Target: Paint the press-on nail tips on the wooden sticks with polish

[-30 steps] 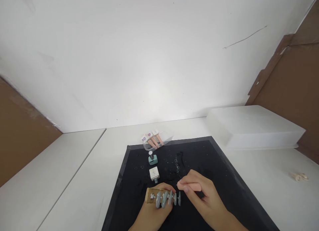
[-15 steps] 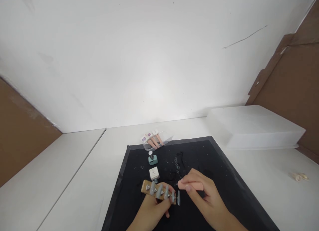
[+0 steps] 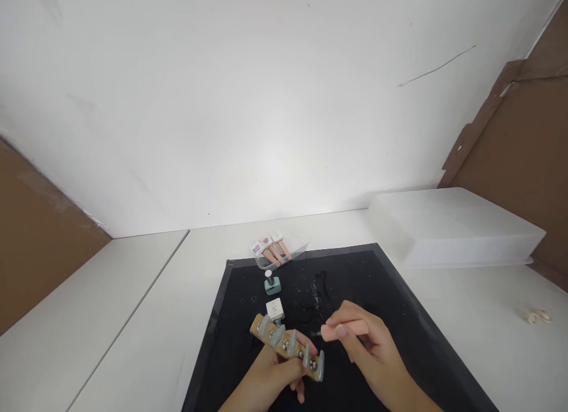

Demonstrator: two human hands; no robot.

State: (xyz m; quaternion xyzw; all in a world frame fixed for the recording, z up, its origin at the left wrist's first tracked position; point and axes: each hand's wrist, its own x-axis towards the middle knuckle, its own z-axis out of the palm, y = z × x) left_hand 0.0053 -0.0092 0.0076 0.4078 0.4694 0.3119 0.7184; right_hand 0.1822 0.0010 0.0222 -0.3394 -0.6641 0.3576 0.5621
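Observation:
My left hand is wrapped round a wooden nail stand. Several long grey false nails sit on silver knobs along it. Between the fingers of my right hand is a nail polish brush with a pink handle. Its thin tip points left, just apart from the right end of the stand. Behind the stand a white square polish bottle shows its neck toward me. A teal bottle with a white-topped cap stands farther back.
A black mat lies under my hands on the white table. At its back edge, a clear tray holds white bottles with pink caps. A white box and small beige pieces are at right.
The stand has turned in my left hand, its right end dropping lower toward me. The brush has shifted slightly right, and its thin tip now shows beyond the handle.

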